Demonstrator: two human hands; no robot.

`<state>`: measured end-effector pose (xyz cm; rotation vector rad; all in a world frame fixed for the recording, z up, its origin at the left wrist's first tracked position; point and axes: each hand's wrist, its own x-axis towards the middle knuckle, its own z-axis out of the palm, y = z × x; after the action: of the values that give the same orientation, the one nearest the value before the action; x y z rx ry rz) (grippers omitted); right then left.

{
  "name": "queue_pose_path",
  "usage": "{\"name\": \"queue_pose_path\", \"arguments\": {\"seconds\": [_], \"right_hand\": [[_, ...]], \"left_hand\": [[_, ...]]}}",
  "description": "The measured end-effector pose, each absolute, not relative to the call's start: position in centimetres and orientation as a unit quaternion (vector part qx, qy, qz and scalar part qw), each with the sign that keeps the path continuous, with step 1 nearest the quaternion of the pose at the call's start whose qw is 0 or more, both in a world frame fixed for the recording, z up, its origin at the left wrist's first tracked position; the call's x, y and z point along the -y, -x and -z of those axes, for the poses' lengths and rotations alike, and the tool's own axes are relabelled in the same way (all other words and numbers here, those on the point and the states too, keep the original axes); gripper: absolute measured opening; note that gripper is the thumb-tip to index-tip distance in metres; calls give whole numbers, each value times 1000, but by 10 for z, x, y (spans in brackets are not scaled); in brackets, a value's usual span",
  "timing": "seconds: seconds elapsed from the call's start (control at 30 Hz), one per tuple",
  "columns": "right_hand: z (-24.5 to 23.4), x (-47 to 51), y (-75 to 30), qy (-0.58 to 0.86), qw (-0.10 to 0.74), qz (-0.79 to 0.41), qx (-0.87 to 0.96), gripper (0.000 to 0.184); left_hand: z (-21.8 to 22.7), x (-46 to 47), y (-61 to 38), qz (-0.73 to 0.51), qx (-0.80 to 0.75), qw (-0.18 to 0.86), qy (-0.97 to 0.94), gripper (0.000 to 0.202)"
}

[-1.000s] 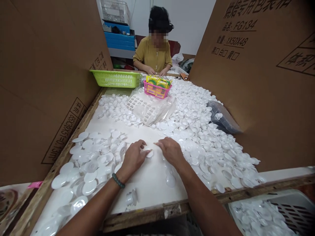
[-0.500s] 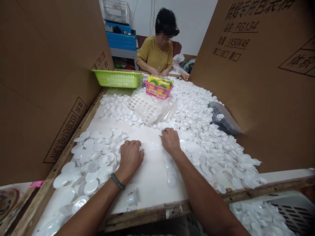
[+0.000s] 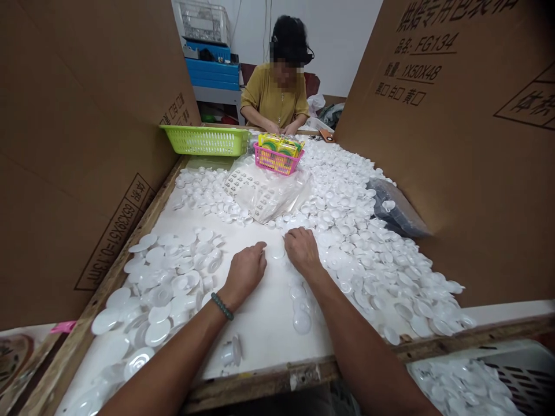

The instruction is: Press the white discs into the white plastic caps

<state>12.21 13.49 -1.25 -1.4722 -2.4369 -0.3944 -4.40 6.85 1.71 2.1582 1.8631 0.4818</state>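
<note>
My left hand (image 3: 247,268), a bead bracelet (image 3: 222,306) on its wrist, is over the middle of the table with fingers curled together. Whether anything sits in its fingertips is hidden. Close on the other side is my right hand (image 3: 302,251), knuckles up and fingers bent down; what they grip, if anything, I cannot make out. A translucent white plastic disc (image 3: 276,252) lies between the two hands. Several similar discs (image 3: 301,322) overlap in a short row below my right hand. One white piece (image 3: 232,351) stands on its edge near the front.
Loose white plastic pieces lie in a left pile (image 3: 162,294) and a larger right pile (image 3: 368,254). Beyond are a clear bag (image 3: 264,193), a pink basket (image 3: 277,163) and a green basket (image 3: 206,141). Cardboard walls (image 3: 489,190) flank the table. A person (image 3: 281,95) works opposite.
My left hand has moved right and slightly up, toward my right hand, and its fingers have drawn together. My right hand has stayed almost in place.
</note>
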Motion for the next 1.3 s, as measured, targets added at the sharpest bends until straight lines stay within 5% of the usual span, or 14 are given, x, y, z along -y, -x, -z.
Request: {"name": "queue_pose_path", "arguments": {"seconds": [0.93, 1.17, 1.3], "right_hand": [[-7, -138, -71, 514, 78, -37, 853, 6], [-11, -108, -87, 474, 244, -151, 832, 34], [-3, -97, -95, 440, 277, -189, 833, 24]], "left_hand": [[-2, -52, 63, -228, -639, 147, -720, 18], [-1, -51, 65, -240, -620, 159, -730, 25], [-1, -52, 65, -235, -621, 157, -731, 27]]}}
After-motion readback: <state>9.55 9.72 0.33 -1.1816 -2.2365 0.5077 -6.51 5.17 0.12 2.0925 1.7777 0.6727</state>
